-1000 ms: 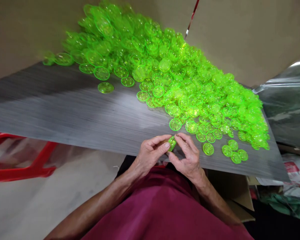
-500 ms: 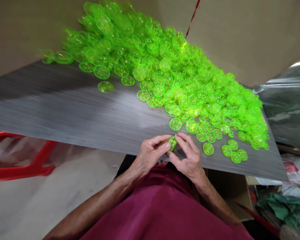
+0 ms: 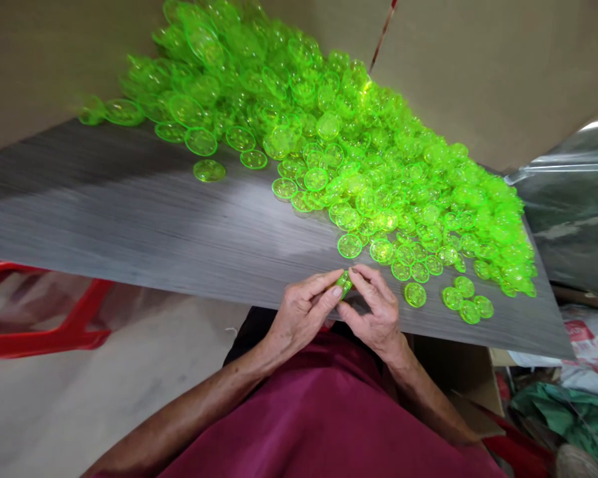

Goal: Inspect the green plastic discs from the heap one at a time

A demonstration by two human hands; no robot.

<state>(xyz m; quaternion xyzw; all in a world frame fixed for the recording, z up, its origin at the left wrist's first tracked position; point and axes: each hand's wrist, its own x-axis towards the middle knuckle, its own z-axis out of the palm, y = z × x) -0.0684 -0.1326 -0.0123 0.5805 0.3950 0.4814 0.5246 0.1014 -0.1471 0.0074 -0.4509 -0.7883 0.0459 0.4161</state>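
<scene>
Bare desk (image 3: pixel 144 219) before the left half of the heap (image 3: pixel 329 126) leaves passage around 1 loose disc (image 3: pixel 210 170); before its right half, 1 single disc (image 3: pixel 415 295) and a cluster of 4 (image 3: pixel 470 312) obstruct; brown panels (image 3: pixel 478 73) block its back.

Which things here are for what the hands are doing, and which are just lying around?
Seem part of the job:
the green piece in the left hand
heap of round green pieces
grey table

Probably just lying about:
red plastic frame
crumpled green material
</scene>
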